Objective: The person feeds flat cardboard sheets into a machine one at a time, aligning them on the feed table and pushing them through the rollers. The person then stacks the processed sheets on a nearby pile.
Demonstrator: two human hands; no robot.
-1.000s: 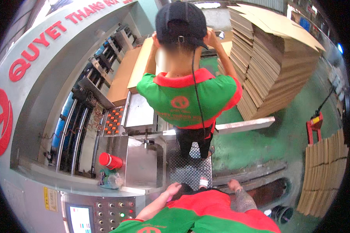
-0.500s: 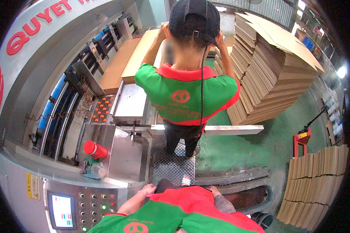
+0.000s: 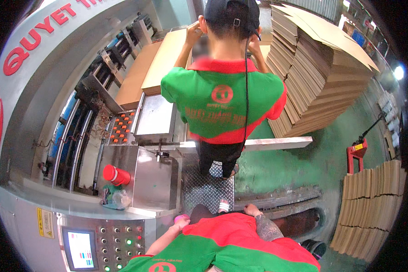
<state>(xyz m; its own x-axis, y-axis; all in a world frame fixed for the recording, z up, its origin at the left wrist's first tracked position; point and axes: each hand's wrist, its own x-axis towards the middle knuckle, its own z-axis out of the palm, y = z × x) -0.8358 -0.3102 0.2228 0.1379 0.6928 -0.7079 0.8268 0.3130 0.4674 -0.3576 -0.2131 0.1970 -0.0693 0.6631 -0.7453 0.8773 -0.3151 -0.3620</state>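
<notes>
My left hand (image 3: 182, 222) is low in front of me, beside the machine's metal side. Its fingers are closed on a small pink object (image 3: 178, 217) whose kind I cannot make out. My right hand (image 3: 253, 210) hangs by my dark-clothed right leg, with nothing visible in it; its fingers are too small to read. Nearest my left hand is the control panel (image 3: 122, 260) with knobs, lit buttons and a screen (image 3: 80, 248). A red lidded flask (image 3: 116, 175) lies tilted beside a crumpled plastic bag (image 3: 121, 199) on the machine.
A co-worker (image 3: 226, 99) in a green and red shirt stands ahead, both hands raised beside the head. Cardboard sheets (image 3: 156, 68) lie on the machine. Tall cardboard stacks (image 3: 317, 86) stand right, with a red pallet jack (image 3: 356, 156) and bundled cardboard (image 3: 369, 208) nearer.
The view has shifted a little. My left hand has turned, so the pink object shows more. My right hand has come further out from behind my shirt. The co-worker still has both hands raised.
</notes>
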